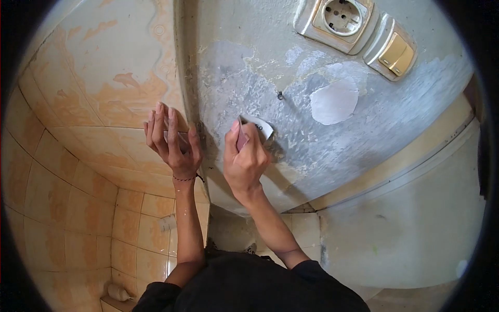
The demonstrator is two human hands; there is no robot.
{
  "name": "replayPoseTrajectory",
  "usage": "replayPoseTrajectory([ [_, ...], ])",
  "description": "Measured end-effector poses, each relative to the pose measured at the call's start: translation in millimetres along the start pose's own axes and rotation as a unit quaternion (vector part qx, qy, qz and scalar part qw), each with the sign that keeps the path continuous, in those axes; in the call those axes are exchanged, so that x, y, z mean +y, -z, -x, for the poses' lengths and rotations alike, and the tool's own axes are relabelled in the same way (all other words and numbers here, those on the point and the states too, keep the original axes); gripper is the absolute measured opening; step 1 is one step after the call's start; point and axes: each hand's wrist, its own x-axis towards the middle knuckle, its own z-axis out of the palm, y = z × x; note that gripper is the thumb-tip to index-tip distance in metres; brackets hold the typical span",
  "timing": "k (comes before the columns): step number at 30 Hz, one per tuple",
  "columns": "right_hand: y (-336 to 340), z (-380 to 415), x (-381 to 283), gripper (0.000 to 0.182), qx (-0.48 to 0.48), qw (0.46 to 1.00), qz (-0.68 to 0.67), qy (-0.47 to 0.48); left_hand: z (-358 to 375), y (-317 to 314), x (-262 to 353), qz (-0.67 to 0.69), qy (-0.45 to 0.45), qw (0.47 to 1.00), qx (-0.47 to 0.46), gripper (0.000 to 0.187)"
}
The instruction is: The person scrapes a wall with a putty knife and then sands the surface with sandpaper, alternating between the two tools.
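My right hand (244, 158) is clamped on sandpaper (254, 130) against the grey wall (312, 140); my left hand (174, 140) rests open, fingers apart, at the wall's corner edge

Single head-worn view, fisheye with dark rounded corners, facing a grey plaster wall (291, 104) at close range. Tiled wall (78, 171) fills the left; socket (342, 16) sits at the top edge.

Worn grey plaster wall (312, 140) with white filler patch (334, 101), a socket (341, 16) and beige switch (396, 53) near its top edge; orange-stained tiles (78, 156) adjoin at the corner.
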Motion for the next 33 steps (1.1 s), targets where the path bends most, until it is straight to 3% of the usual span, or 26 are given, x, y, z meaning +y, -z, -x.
replayPoseTrajectory([
  [4,6.9,-30.0,-7.5,0.019,0.010,0.999,-0.016,-0.043,-1.8,-2.0,0.5,0.012,-0.003,1.000,0.006,0.044],
  [11,0.7,-12.7,0.0,0.017,0.048,0.997,-0.056,-0.011,-1.2,-0.4,1.0,0.007,-0.005,1.000,0.008,0.044],
  [16,3.2,-32.2,-2.1,0.018,0.066,0.991,-0.089,-0.070,-1.2,-2.0,2.4,0.013,-0.003,1.000,0.013,0.044],
  [21,0.1,-0.1,4.1,0.019,0.042,0.997,-0.065,-0.029,-3.0,-1.7,1.9,0.004,-0.009,1.000,0.020,0.044],
  [25,5.8,-39.4,-2.5,0.018,0.081,0.994,-0.072,-0.031,-3.6,-1.1,2.1,0.010,-0.008,1.000,0.016,0.043],
  [33,-1.0,-0.1,-2.7,0.015,0.021,0.994,-0.102,-0.017,-1.5,-1.3,0.7,0.002,-0.006,1.000,0.017,0.043],
])
